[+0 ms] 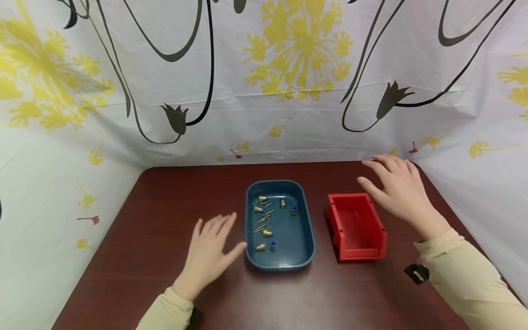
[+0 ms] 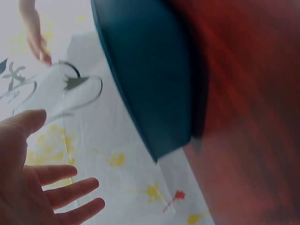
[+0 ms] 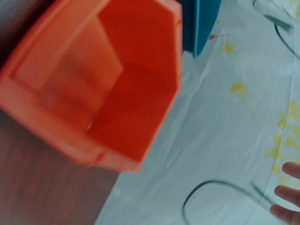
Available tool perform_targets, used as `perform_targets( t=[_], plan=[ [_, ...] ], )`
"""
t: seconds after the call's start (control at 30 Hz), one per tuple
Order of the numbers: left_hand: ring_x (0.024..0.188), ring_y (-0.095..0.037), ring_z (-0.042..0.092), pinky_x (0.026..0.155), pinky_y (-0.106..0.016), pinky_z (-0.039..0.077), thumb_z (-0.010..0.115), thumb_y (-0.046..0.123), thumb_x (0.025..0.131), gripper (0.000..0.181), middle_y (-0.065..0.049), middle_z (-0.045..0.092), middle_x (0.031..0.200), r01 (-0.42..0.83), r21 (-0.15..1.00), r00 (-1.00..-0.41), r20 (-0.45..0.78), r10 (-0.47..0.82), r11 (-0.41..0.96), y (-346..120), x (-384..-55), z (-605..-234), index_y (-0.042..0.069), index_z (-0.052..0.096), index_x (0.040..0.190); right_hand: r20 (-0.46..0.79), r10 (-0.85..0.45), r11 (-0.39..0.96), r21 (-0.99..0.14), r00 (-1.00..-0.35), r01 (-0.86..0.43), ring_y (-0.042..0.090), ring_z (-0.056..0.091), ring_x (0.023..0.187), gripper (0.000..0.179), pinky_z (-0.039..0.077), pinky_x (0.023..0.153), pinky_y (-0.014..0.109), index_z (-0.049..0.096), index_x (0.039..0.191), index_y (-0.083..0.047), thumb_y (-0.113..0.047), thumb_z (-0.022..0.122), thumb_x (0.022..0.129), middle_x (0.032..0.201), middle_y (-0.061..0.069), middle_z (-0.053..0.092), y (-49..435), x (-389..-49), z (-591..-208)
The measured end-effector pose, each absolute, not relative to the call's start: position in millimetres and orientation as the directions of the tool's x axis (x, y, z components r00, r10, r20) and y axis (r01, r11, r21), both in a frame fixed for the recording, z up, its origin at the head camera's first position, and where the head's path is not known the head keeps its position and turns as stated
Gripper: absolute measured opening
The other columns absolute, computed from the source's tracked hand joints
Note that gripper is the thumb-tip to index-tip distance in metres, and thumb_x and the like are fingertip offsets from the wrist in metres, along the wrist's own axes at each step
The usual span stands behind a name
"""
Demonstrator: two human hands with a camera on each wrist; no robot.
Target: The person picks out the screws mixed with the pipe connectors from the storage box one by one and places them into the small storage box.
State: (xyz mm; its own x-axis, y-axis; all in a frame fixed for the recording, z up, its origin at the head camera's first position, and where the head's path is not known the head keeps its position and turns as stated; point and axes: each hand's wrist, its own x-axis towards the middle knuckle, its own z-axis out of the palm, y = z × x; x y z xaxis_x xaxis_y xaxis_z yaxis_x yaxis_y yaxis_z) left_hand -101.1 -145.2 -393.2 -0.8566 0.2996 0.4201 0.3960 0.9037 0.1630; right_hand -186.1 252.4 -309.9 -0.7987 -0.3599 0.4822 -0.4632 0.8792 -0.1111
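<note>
My left hand [image 1: 211,253] is left of a blue tray [image 1: 288,262], fingers spread, thumb tip right at the tray's near left rim. Inside the tray lie several brass fittings [image 1: 267,233], some with blue ends, such as the blue-capped fitting [image 1: 273,246], and several thin screws or nails [image 1: 264,220]. Over the far right of the table is my right hand [image 1: 398,190], its fingers loosely spread beside a red bin [image 1: 358,231]. Neither hand holds anything. In the left wrist view, the tray's side wall [image 2: 150,79] is close by; the right wrist view looks into the red bin [image 3: 140,89].
Both containers stand on a dark reddish-brown table [image 1: 173,197], the bin to the right of the tray. A white curtain [image 1: 231,105] with yellow and grey flower prints hangs behind the table and along its sides.
</note>
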Motion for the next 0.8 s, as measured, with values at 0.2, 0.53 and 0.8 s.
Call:
perform_targets(
  t=[0.2, 0.53, 0.8],
  plan=[
    [0.112, -0.025, 0.042, 0.094, -0.055, 0.019, 0.051, 0.056, 0.079, 0.065, -0.007, 0.050, 0.121, 0.418, 0.151, -0.867, 0.360, 0.344, 0.896, -128, -87, -402, 0.013, 0.047, 0.129, 0.456, -0.458, 0.839, -0.061, -0.763, -0.540, 0.037, 0.036, 0.111, 0.039, 0.022, 0.090, 0.055, 0.057, 0.114, -0.007, -0.030, 0.060, 0.082, 0.119, 0.018, 0.045, 219, -197, -297],
    [0.109, -0.025, 0.044, 0.090, -0.056, 0.025, 0.059, 0.049, 0.078, 0.059, -0.005, 0.051, 0.118, 0.444, 0.152, -0.856, 0.362, 0.369, 0.883, -118, -77, -419, 0.012, 0.052, 0.124, 0.397, -0.600, 0.758, 0.005, -0.695, -0.652, 0.032, 0.037, 0.111, 0.035, 0.025, 0.090, 0.053, 0.062, 0.108, -0.010, -0.031, 0.062, 0.080, 0.116, 0.015, 0.048, 176, -217, -293],
    [0.109, -0.025, 0.043, 0.091, -0.057, 0.024, 0.060, 0.047, 0.078, 0.052, -0.004, 0.052, 0.113, 0.414, 0.139, -0.863, 0.373, 0.340, 0.899, -115, -76, -424, 0.013, 0.057, 0.117, 0.338, -0.670, 0.710, 0.031, -0.661, -0.703, 0.032, 0.035, 0.113, 0.028, 0.023, 0.092, 0.053, 0.067, 0.100, -0.015, -0.031, 0.067, 0.077, 0.117, 0.015, 0.048, 147, -225, -295]
  ],
)
